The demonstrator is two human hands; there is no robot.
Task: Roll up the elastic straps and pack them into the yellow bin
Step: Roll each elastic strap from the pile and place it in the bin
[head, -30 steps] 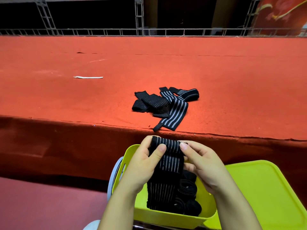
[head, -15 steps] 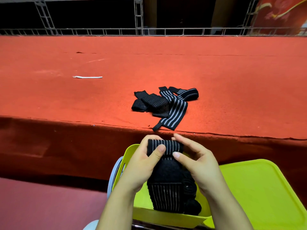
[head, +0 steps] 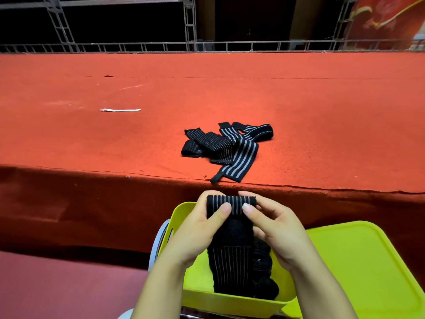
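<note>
A black elastic strap with thin grey stripes [head: 231, 240] hangs over the yellow bin [head: 232, 303]. Its top end is rolled into a small coil. My left hand [head: 200, 229] and my right hand [head: 273, 229] both pinch that coil, thumbs on the near side, fingers behind. The strap's loose tail drops into the bin, where rolled black straps [head: 262, 261] lie at the right. A pile of unrolled striped straps [head: 226, 147] rests on the red carpeted platform [head: 115, 139] beyond my hands, near its front edge.
A yellow lid [head: 363, 268] lies flat to the right of the bin. A thin white strip [head: 120, 110] sits on the platform at the left. Metal truss railing [head: 207, 46] runs along the platform's far edge. Dark red floor [head: 57, 286] shows at lower left.
The coil at the strap's top has grown as both hands rolled it. The hanging tail has shortened and a plain black patch of the strap has come into view.
</note>
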